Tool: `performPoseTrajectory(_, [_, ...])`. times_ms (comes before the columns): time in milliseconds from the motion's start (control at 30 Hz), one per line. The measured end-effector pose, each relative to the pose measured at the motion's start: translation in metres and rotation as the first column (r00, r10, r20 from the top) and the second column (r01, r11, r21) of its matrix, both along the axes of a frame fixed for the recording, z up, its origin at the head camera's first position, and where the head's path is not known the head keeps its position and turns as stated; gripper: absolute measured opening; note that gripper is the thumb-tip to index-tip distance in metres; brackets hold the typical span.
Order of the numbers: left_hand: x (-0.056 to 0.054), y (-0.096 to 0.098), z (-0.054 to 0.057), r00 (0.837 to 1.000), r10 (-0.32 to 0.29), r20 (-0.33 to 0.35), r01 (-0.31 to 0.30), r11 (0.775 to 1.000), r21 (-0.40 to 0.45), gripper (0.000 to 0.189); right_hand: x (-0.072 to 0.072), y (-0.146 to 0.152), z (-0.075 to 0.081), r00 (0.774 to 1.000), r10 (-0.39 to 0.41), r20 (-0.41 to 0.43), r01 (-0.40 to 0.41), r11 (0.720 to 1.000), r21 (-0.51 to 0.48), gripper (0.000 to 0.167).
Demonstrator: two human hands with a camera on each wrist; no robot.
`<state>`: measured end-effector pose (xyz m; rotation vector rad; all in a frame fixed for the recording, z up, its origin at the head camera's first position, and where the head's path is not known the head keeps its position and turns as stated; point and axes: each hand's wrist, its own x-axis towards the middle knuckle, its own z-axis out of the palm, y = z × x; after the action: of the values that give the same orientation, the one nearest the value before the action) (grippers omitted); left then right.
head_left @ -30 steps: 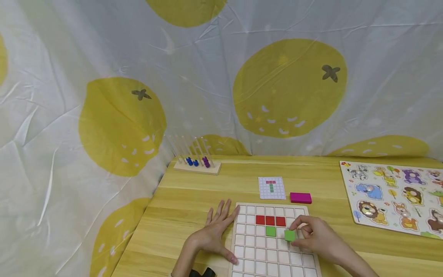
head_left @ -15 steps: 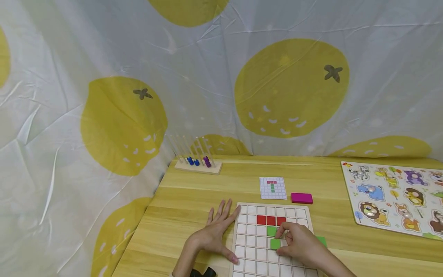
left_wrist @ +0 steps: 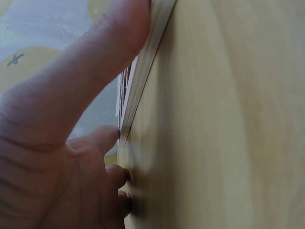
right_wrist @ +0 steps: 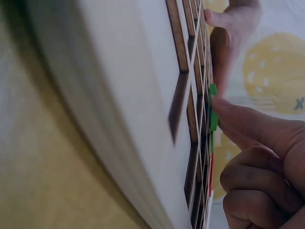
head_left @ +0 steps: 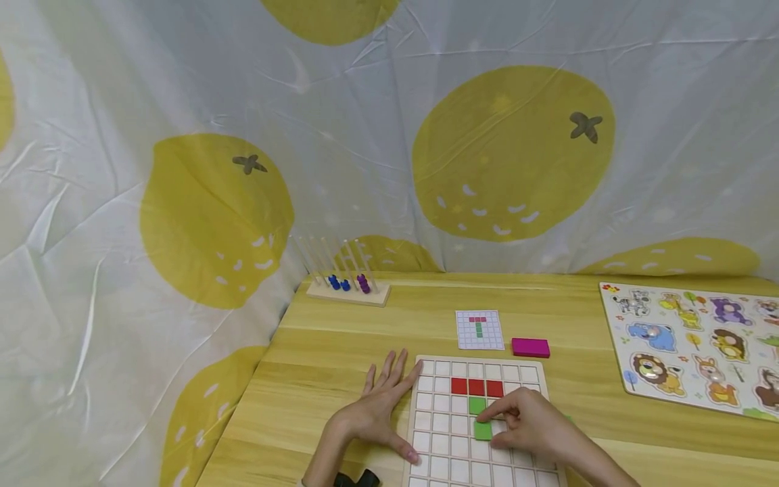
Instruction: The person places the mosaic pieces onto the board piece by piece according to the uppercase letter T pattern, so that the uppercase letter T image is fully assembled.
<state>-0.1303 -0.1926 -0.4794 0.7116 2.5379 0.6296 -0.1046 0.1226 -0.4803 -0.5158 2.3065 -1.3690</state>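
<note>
A white grid board with a pale wooden frame lies on the table. My right hand has its thumb and index finger at the edges of a green square tile, pinching it over a cell. In the right wrist view this green tile stands slightly proud of the grid, the thumb against it. Just above it sits another green tile, under a row of red tiles. My left hand is spread at the board's left edge, its thumb and index finger touching the frame.
Behind the board lie a card with a red and green T pattern and a magenta block. A bit of green shows past my right hand. An animal puzzle lies right; a peg stand with beads stands back left.
My right hand has carried the green tile left and down to the cell below the other green tile, and the tile now sits lower there. My left hand has stayed put.
</note>
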Motion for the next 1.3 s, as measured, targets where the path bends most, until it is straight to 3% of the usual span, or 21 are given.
performPoseTrajectory(433, [0.001,0.0,0.0,1.0,0.005,-0.005,-0.005,1.0,0.0,0.146,-0.002,-0.009,0.001,0.993,-0.025,-0.119,0.028,0.999,0.024,0.026])
performPoseTrajectory(667, [0.001,-0.001,0.0,1.0,0.008,-0.007,-0.008,1.0,-0.011,0.145,-0.004,-0.012,0.002,0.993,-0.028,-0.116,0.034,0.998,0.055,0.026])
performPoseTrajectory(1033, [0.002,0.0,0.0,1.0,0.004,-0.009,-0.004,1.0,-0.008,0.145,-0.003,-0.002,0.0,0.999,0.015,-0.03,-0.015,1.0,-0.02,0.025])
performPoseTrajectory(1300, [0.0,0.0,0.0,1.0,0.004,0.0,-0.004,1.0,-0.001,0.144,-0.006,0.036,0.009,0.994,-0.093,-0.06,0.095,0.995,0.032,0.026])
